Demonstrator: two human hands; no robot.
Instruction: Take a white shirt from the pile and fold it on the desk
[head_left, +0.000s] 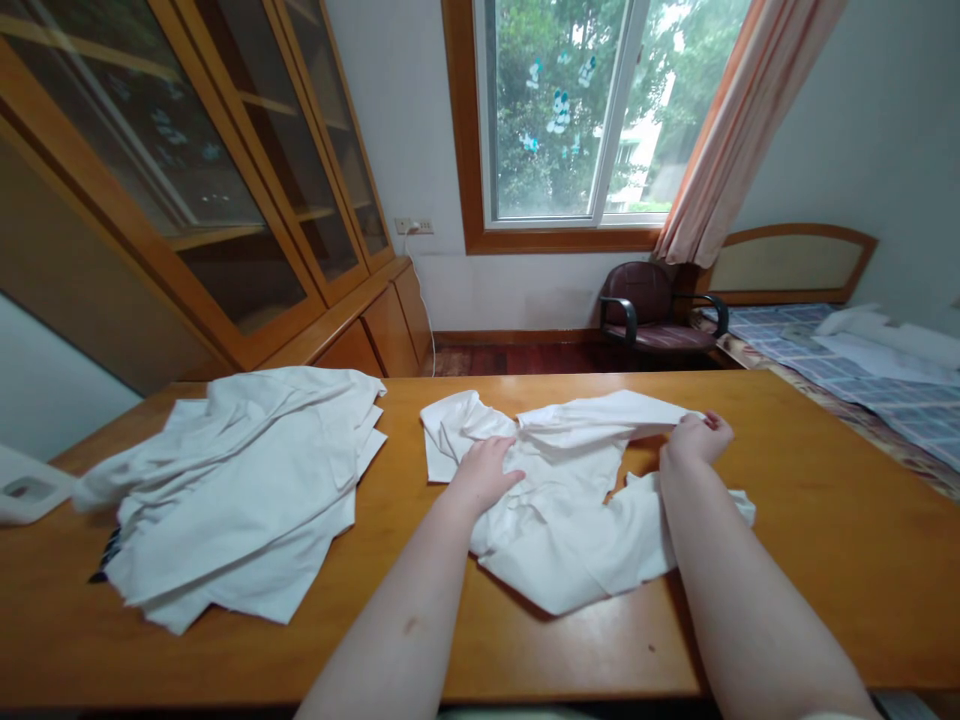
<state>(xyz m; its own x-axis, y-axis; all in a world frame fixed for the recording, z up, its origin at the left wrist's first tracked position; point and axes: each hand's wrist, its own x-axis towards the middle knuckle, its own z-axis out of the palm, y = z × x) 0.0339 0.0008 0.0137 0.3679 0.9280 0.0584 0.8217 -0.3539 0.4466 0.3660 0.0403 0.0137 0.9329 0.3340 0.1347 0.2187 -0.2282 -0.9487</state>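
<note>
**A:** What carries everything?

**B:** A long orange-brown wooden table. On its left part lies a loose stack of white folded cloths, apart from both hands.

**A:** And the piece being handled?

**B:** A crumpled white cotton garment. It lies in the middle of the table, straight in front of the person, near the stack but not touching it.

**A:** How are the 2 hands set?

**B:** The left hand lies palm down on the garment's upper left part, with the fingers loosely spread and gripping nothing. The right hand is closed in a pinch on the folded upper edge at its right end.

**A:** How would it handle?

**B:** I judge it light and completely limp. It has no stiffness, so any part not held sags or bunches. The varnished table looks smooth, so the cloth probably slides easily unless 1 hand pins it. It is not fragile, though it creases readily.

**A:** Where would you take hold?

**B:** At hems and corners, where the fabric is doubled and a pinch has something firm to close on. A grip in the middle would only gather wrinkles.

**A:** Anything smaller?

**B:** A white plastic object sits at the table's far left edge. I cannot tell what it is.
</note>
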